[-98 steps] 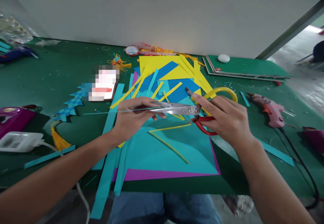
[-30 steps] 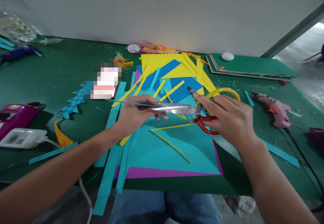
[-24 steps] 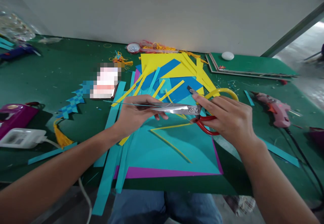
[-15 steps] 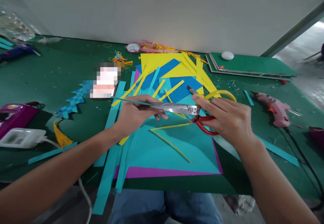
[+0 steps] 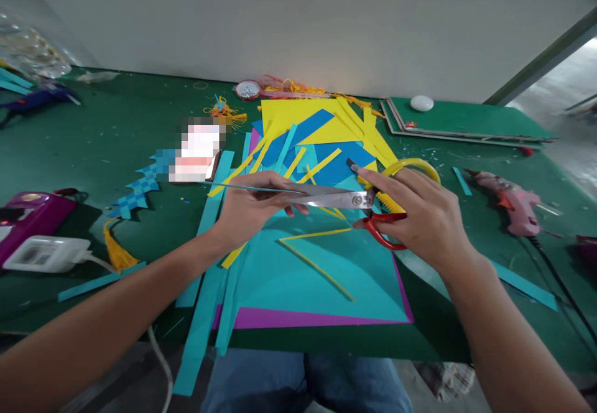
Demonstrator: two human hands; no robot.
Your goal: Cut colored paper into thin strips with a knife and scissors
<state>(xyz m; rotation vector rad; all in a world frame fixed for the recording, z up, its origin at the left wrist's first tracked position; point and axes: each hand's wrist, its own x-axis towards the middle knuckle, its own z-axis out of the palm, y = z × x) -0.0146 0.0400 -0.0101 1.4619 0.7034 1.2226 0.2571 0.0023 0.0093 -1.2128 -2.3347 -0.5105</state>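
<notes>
My left hand [image 5: 249, 208] pinches a thin teal paper strip [image 5: 233, 185], whose free end points left toward the phone. In my right hand [image 5: 426, 214] are scissors [image 5: 357, 200] with one yellow and one red handle. Their blades point left, slightly parted, and reach the fingertips of my left hand along the strip. Below both hands lies a teal sheet [image 5: 289, 282] over a purple sheet [image 5: 303, 320]. A bent narrow yellow strip [image 5: 317, 270] rests on the teal sheet. My left fingers partly hide where blades and strip meet.
Yellow sheets [image 5: 284, 111], blue paper [image 5: 354, 158] and long teal strips [image 5: 200, 332] surround the work. A pink glue gun [image 5: 508, 198] lies right. At left are a phone [image 5: 196, 155], a woven blue piece [image 5: 137, 192] with yellow tassel, and a white adapter [image 5: 49, 254].
The scissors' blades and handles have parted a little. My left hand keeps its pinch on the strip. The whole view has shifted slightly.
</notes>
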